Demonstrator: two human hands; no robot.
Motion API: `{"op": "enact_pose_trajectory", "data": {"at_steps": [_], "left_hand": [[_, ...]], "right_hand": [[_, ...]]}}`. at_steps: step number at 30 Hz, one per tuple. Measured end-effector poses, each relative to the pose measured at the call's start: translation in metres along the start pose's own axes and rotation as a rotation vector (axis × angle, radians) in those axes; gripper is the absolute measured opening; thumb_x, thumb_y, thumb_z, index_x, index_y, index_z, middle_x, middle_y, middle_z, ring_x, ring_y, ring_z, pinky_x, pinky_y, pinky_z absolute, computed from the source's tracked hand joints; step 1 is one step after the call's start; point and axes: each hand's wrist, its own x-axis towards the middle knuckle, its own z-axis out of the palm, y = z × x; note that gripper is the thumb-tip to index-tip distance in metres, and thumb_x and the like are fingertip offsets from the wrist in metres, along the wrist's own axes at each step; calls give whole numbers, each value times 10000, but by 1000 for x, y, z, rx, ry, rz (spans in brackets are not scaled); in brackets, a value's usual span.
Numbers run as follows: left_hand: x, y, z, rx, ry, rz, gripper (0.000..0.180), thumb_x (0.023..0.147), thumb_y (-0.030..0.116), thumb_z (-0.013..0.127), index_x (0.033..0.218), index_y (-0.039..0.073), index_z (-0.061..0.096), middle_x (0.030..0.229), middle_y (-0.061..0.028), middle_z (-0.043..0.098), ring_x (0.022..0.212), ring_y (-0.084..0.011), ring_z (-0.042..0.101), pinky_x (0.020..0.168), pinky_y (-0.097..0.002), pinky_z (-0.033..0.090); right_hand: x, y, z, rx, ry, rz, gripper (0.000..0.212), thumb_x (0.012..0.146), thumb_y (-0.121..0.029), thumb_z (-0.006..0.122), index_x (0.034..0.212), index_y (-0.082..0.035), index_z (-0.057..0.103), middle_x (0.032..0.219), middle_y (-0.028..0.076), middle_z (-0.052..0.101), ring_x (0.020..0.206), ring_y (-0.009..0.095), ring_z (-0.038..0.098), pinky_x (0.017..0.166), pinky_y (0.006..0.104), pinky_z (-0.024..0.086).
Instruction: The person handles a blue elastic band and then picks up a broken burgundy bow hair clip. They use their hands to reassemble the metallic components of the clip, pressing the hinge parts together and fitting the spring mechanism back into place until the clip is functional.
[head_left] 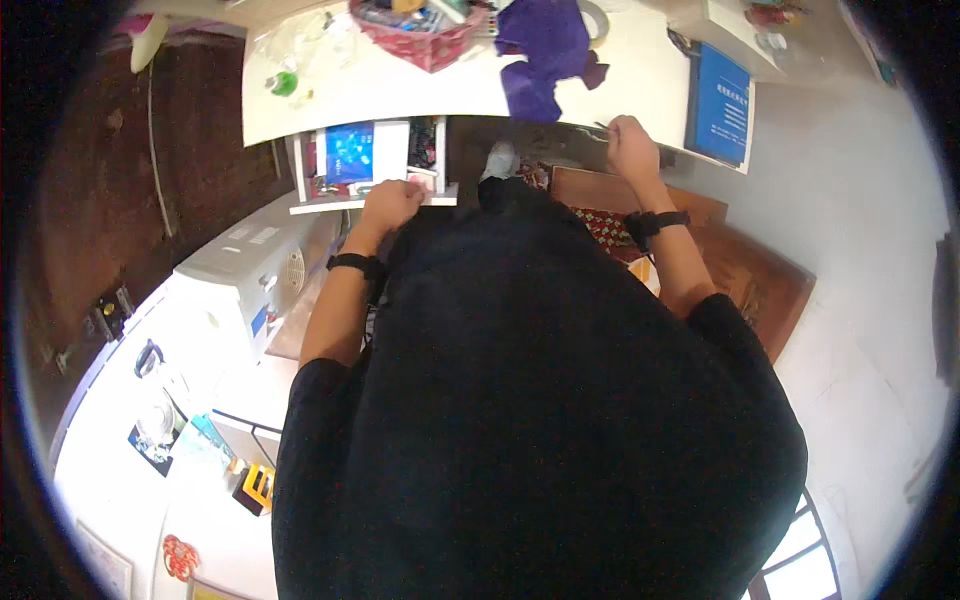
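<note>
An open white drawer [300, 209] sticks out from under the desk, with a blue booklet [350, 152], a white box or card and small items inside. My left hand [391, 205] is closed at the top of the drawer's front panel, fingers bent over its edge. My right hand [633, 150] is closed by the desk's front edge. A thin dark object [601, 126] pokes out from its fingertips to the left; its kind is too small to tell. On the desk, left of that hand, lies a crumpled purple cloth [545, 55].
The cream desk [440, 95] also carries a pink basket [430, 48] full of small things, a roll of tape [596, 20], a green-topped item [284, 83] and a blue folder [722, 105]. A white computer case [225, 270] stands at left, a wooden chair [755, 280] at right.
</note>
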Motion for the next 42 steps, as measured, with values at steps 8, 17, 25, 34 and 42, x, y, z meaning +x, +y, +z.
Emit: {"op": "enact_pose_trajectory", "data": {"at_steps": [8, 17, 25, 34, 42], "left_hand": [[-18, -79, 17, -572, 2, 116, 293, 845, 317, 600, 844, 56, 734, 818, -198, 689, 783, -351, 680, 731, -430, 530], [-30, -200, -14, -373, 761, -253, 134, 834, 155, 669, 846, 29, 626, 770, -155, 663, 710, -338, 652, 663, -412, 508], [-35, -263, 6, -388, 691, -358, 251, 846, 236, 651, 981, 26, 635, 857, -129, 682, 776, -295, 662, 726, -383, 513], [-47, -238, 18, -347, 884, -159, 265, 873, 208, 614, 991, -27, 586, 1024, -239, 570, 959, -386, 561, 853, -455, 451], [-34, -207, -13, -145, 883, 192, 301, 876, 249, 642, 708, 3, 594, 849, -155, 549, 834, -353, 545, 727, -459, 441]], "right_hand": [[-16, -45, 45, 12, -294, 90, 129, 850, -155, 576, 929, -60, 611, 835, 202, 645, 825, 412, 621, 744, 475, 502], [-38, -177, 117, 247, -426, -118, 135, 834, -120, 597, 927, -24, 621, 779, 183, 655, 746, 356, 657, 672, 426, 515], [-20, -290, 158, 129, -625, -405, 148, 812, -167, 597, 855, -37, 652, 825, 196, 667, 776, 371, 654, 714, 469, 523], [-15, -323, 201, 358, -573, -315, 165, 755, -77, 592, 901, -34, 657, 835, 151, 682, 789, 319, 663, 713, 393, 520], [-31, -269, 182, 157, -731, -99, 285, 806, -208, 543, 724, 38, 663, 787, 241, 661, 722, 401, 643, 712, 495, 523]]}}
